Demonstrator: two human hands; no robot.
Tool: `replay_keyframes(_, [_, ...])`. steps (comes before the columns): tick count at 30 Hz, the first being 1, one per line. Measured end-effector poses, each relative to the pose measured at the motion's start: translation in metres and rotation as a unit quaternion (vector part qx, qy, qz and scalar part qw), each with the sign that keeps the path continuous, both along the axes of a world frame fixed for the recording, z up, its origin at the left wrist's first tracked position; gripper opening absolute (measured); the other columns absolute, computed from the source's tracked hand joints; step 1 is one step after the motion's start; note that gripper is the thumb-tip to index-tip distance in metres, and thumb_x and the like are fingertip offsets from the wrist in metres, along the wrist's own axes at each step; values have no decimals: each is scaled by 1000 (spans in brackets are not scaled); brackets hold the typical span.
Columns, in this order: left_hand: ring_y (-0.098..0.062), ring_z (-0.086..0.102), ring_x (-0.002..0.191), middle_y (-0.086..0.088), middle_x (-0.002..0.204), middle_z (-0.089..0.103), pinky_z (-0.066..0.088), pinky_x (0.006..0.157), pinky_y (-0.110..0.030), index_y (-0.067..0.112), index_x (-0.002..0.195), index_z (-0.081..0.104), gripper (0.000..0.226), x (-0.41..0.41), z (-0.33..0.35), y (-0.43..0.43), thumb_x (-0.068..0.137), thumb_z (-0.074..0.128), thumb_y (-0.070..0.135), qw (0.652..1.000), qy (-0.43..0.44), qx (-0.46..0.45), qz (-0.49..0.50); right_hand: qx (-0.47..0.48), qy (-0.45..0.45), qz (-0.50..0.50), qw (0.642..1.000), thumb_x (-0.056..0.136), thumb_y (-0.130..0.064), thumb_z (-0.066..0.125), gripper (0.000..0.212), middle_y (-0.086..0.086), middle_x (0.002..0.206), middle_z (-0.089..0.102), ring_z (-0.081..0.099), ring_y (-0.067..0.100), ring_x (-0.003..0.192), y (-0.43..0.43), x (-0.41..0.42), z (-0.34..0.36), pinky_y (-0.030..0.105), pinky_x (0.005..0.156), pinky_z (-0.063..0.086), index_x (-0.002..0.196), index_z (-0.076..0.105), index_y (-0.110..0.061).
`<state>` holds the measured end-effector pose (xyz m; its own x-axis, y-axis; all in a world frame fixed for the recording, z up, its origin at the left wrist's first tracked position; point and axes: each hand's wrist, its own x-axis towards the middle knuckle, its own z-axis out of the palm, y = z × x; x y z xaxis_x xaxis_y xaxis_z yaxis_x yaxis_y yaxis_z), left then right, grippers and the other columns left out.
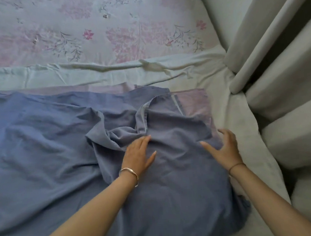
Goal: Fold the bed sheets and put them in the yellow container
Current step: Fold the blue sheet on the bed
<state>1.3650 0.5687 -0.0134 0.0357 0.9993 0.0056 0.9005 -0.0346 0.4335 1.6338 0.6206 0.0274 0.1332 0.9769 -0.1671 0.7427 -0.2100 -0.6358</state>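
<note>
Sheets: I count one blue sheet (41, 145), rumpled, lying over one floral sheet (106, 28) beyond my fingertips. Two hands: left hand (138, 154) flat on the blue cloth, fingers together, gripping nothing; right hand (223, 148) spread wide at its edge, thumb touching it. No writing shows.

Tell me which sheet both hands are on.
The blue sheet, crumpled nearest the camera; left hand rests flat on it, unlike the floral sheet spread beyond.

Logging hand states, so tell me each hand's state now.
Left hand: open, flat on the crumpled blue cotton sheet.
Right hand: open, fingers spread, holding nothing.
</note>
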Motion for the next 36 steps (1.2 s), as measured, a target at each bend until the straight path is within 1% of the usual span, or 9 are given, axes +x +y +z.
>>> replay_keyframes(3, [-26,49,114,-10,122,58,40,100,-40,13,131,46,64,-12,-2,32,81,43,53,994,91,51,15,8,47,74,996,74,-27,79,62,15,126,52,48,29,119,40,-38,-3,27,99,35,124,51,-2])
replay_keyframes(8, [-28,48,117,-7,128,52,33,100,-35,17,147,14,79,-36,-12,63,86,56,44,969,194,-153,22,-119,29,60,991,81,-49,66,70,12,136,48,47,29,124,100,-76,-21,34,102,38,132,45,-7])
replay_keyframes(11, [-28,60,104,-4,113,65,46,86,-37,20,129,35,54,-55,-22,68,81,60,21,991,35,-124,44,-211,28,19,977,80,-58,62,61,16,119,57,56,29,105,120,-82,-31,33,85,44,110,58,-4])
replay_keyframes(15, [-8,56,66,9,72,62,48,67,-32,23,85,53,35,-74,-5,87,74,68,51,972,-210,-96,50,-314,142,-37,938,69,-62,71,86,11,125,58,57,29,107,135,-82,-34,31,85,47,130,52,-4])
replay_keyframes(17, [2,52,62,14,67,59,43,61,-20,28,75,52,27,-86,8,117,77,68,49,970,-224,-39,89,-319,200,-38,926,77,-43,73,59,8,100,67,63,24,86,150,-84,-28,28,70,51,120,61,-4])
replay_keyframes(24, [-26,58,95,-7,106,63,37,72,-28,13,112,53,35,-105,-15,174,92,52,42,968,-78,-169,169,-205,36,42,977,89,-32,63,31,-2,65,51,51,20,70,178,-107,-41,28,61,35,66,49,-18])
replay_keyframes(27, [-27,58,82,-5,85,61,37,66,-30,15,95,52,24,-106,-19,176,97,43,37,971,-108,-82,195,10,-100,7,995,93,-29,56,35,6,64,55,55,30,71,185,-108,-45,29,59,30,64,53,-11])
replay_keyframes(30, [-19,44,55,3,57,42,26,49,-30,17,78,40,24,-105,-18,179,97,43,32,972,-119,29,198,178,-6,-101,979,95,-23,54,27,11,64,54,51,31,66,194,-102,-42,31,57,24,72,52,-9])
replay_keyframes(36, [-28,51,78,-8,84,55,36,63,-33,9,86,53,26,-110,-47,194,98,42,30,970,-61,-96,217,-245,74,-20,967,85,-48,62,48,14,112,62,58,28,103,209,-112,-53,30,81,41,114,57,-11])
